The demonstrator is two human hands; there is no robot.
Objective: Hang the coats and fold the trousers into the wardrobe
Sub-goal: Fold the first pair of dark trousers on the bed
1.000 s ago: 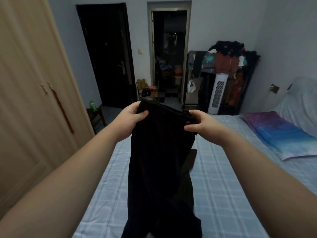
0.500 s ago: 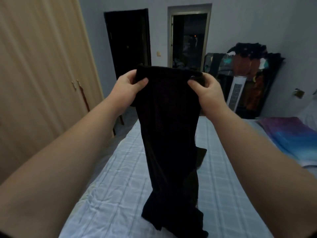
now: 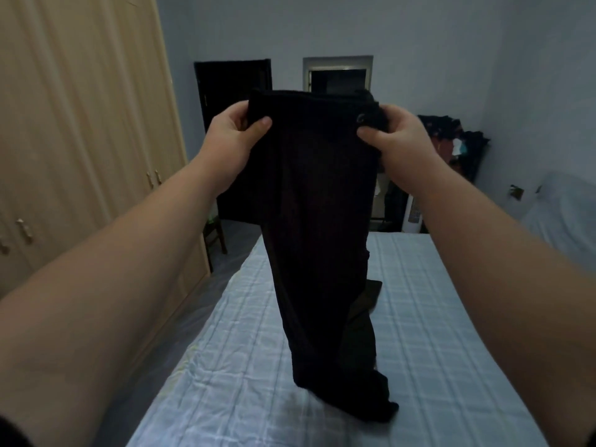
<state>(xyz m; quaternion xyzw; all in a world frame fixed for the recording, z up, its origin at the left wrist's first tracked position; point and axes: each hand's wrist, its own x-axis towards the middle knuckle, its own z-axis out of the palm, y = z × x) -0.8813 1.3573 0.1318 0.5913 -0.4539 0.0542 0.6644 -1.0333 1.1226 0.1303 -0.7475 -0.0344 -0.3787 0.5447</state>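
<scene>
Black trousers (image 3: 319,221) hang by the waistband in front of me over the bed (image 3: 435,317). My left hand (image 3: 232,140) pinches the left end of the waistband and my right hand (image 3: 393,140) pinches the right end, both raised at chest height. The trouser legs hang straight down together and their hems rest crumpled on the bedsheet. The beige wardrobe (image 3: 80,140) stands to my left with its doors closed.
A narrow floor strip runs between wardrobe and bed. A wooden stool (image 3: 214,233) stands past the wardrobe. A dark door (image 3: 232,88) and an open doorway (image 3: 338,75) are ahead. A laden clothes rack (image 3: 451,150), a white tower fan (image 3: 412,214) and a pillow (image 3: 561,214) are at right.
Both hands have lifted the trousers higher by the waistband, so the legs now hang nearly full length. My view has tilted up and left, showing more of the wardrobe.
</scene>
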